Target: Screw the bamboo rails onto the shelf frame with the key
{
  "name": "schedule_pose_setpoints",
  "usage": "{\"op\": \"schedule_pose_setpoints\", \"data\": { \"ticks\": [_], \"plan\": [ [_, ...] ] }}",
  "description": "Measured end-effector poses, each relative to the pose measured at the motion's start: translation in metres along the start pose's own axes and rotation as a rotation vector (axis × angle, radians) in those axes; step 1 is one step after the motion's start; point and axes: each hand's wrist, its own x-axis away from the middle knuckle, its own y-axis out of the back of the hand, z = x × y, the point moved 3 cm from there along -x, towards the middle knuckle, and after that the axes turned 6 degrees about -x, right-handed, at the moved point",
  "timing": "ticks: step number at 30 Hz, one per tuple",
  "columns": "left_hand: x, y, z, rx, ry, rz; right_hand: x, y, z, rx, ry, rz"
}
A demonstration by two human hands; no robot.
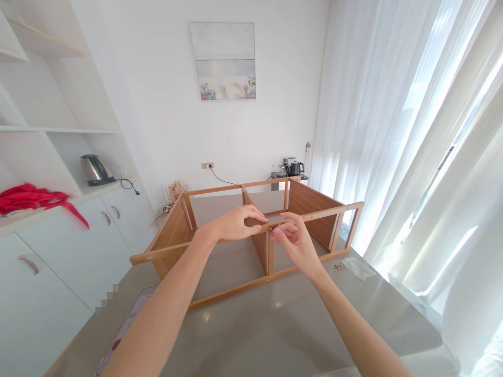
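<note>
A wooden frame (236,294) with slatted or panelled ends and a middle divider lies on its side on the grey table. My left hand (238,222) is over its upper front rail, fingers stretched out and thumb apart, close to where the divider meets the rail. Just right of it, my right hand (295,238) pinches a thin metal hex key (281,221) between thumb and fingers. The key's lower end is at the rail by the divider joint; whether it sits in a screw head is too small to tell.
Several small screws (338,267) lie beside a clear plastic bag (358,268) on the table's right. A phone-like device (133,314) is partly under my left forearm. Cabinets with a kettle (95,170) and red cloth (35,199) stand left; curtains (393,131) hang right.
</note>
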Motion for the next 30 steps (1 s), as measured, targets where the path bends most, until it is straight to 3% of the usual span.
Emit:
{"op": "schedule_pose_setpoints", "data": {
  "ticks": [4,8,16,20,26,30],
  "plan": [
    [0.002,-0.002,-0.001,-0.027,-0.004,-0.036,-0.002,0.011,-0.014,-0.026,-0.051,-0.019],
    [-0.001,0.007,-0.002,-0.068,0.016,0.055,0.000,0.017,-0.024,0.238,-0.024,-0.084],
    [-0.047,0.034,-0.006,-0.182,0.063,0.232,0.012,0.002,-0.021,0.479,0.164,-0.139],
    [-0.067,0.023,0.000,-0.105,0.081,0.364,0.012,-0.004,-0.020,0.494,0.205,-0.092],
    [-0.083,0.007,0.006,-0.006,0.079,0.282,0.005,-0.010,-0.016,0.488,0.212,-0.059],
    [-0.091,0.002,0.007,0.007,0.100,0.307,0.002,-0.009,-0.012,0.462,0.269,-0.045]
  ]
}}
